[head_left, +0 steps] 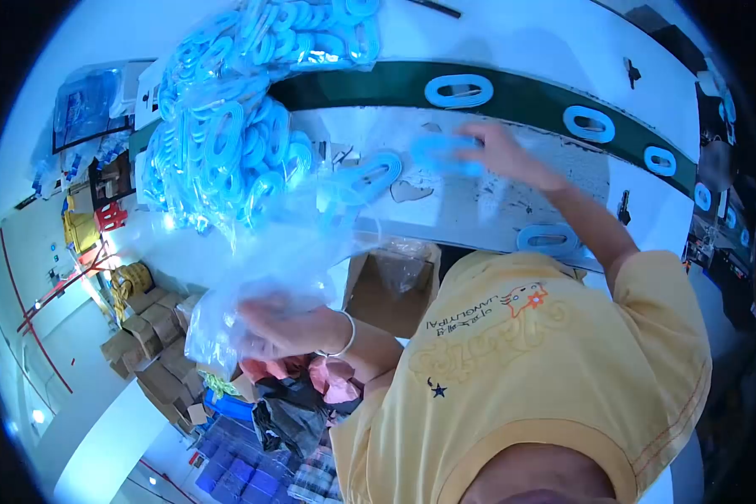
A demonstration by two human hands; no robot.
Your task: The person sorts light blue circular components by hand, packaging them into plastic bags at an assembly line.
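My left hand [281, 326], with a white band on the wrist, grips a clear plastic bag [214, 323] in front of my body; motion blurs its fingers. The bag spreads up towards the table, and a flat blue strap wound into an oval coil [371, 178] lies by its upper end. Over the table, my right hand [504, 155] has its fingers on another blue coil [437, 154], smeared by motion. A further coil [548, 239] rests at the near table edge, below my right forearm.
A green conveyor belt [529, 101] crosses the white table, carrying several spaced blue coils [459, 91]. Bagged coils [223, 143] form a large heap at the left. An open cardboard box [391, 286] stands below the table edge; stacked cartons [155, 336] are farther off.
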